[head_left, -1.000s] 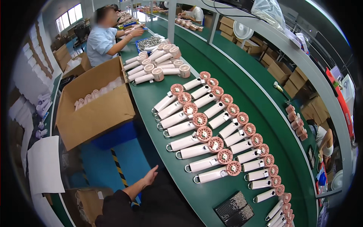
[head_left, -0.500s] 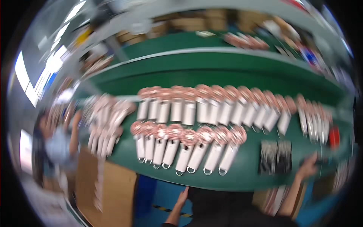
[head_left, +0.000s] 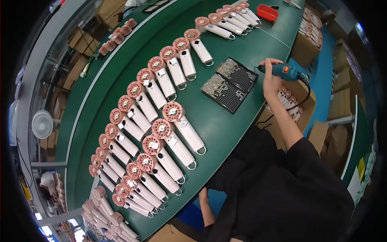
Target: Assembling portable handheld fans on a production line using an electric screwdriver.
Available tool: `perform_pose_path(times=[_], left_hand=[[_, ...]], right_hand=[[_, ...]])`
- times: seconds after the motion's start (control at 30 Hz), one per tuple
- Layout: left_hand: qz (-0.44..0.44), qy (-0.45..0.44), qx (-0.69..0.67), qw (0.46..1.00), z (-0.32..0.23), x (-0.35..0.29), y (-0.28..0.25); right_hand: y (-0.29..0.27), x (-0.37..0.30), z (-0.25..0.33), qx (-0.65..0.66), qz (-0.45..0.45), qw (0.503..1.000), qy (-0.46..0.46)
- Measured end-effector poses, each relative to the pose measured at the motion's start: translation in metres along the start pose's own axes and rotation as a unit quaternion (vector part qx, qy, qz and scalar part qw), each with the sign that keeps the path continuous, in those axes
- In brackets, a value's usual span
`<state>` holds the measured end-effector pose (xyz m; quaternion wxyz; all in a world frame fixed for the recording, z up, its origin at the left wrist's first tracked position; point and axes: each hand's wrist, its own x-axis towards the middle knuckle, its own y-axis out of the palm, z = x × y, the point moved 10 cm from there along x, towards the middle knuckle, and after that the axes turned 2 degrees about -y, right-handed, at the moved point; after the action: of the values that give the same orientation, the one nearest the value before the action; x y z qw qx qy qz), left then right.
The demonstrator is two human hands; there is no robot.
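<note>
My right hand (head_left: 272,78) is wrapped round a teal electric screwdriver (head_left: 284,71) with an orange switch, held over the bench's near edge. Its bit points left, toward a black two-part screw tray (head_left: 230,84) whose small holes are partly filled with screws. My left hand (head_left: 204,195) hangs low at the bench edge, its fingers largely out of sight. Handheld fans with pink heads and white handles lie in two rows on the green bench (head_left: 217,133). The nearest to the tray in the front row is a fan (head_left: 183,126) with a wire loop at its handle end.
More fans (head_left: 231,20) and a red bin (head_left: 267,13) sit at the bench's far end. Piled fans (head_left: 107,213) occupy the lower left. A cardboard box (head_left: 304,109) of pink and white parts stands below my right arm. Pink rings (head_left: 117,37) rest on the upper shelf.
The view has turned strongly and sharpened, so the bench now slants across the picture. My right hand shows the screwdriver plainly, where it was blurred before. The fans' rows look the same.
</note>
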<state>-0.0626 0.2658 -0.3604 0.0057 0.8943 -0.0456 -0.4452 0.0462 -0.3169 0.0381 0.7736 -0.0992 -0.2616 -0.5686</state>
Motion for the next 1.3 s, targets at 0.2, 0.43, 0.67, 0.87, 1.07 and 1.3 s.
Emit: perform_pose_path(times=[0.2,0.43,0.67,0.87,1.07,1.3], left_hand=[[-0.003,0.029,-0.017,0.999,-0.008,-0.006,0.021],[-0.066,0.068,-0.053,0.994,-0.031,-0.016,0.025],[-0.16,0.061,-0.289,0.942,-0.015,-0.055,0.038],[-0.289,0.065,-0.21,0.932,-0.014,-0.099,0.051],[-0.455,0.081,-0.326,0.825,-0.012,-0.137,-0.002],[-0.769,0.303,-0.177,0.534,-0.094,-0.319,-0.137]], right_hand=[[-0.014,0.009,-0.001,-0.008,-0.033,0.999,0.004],[-0.002,0.015,-0.012,0.045,-0.046,0.998,0.01],[0.004,0.045,-0.029,0.064,0.003,0.997,0.039],[0.01,0.077,-0.065,0.087,0.052,0.992,0.077],[0.004,0.094,-0.053,0.073,0.067,0.995,-0.031],[-0.048,0.133,-0.169,0.025,0.009,0.997,-0.066]])
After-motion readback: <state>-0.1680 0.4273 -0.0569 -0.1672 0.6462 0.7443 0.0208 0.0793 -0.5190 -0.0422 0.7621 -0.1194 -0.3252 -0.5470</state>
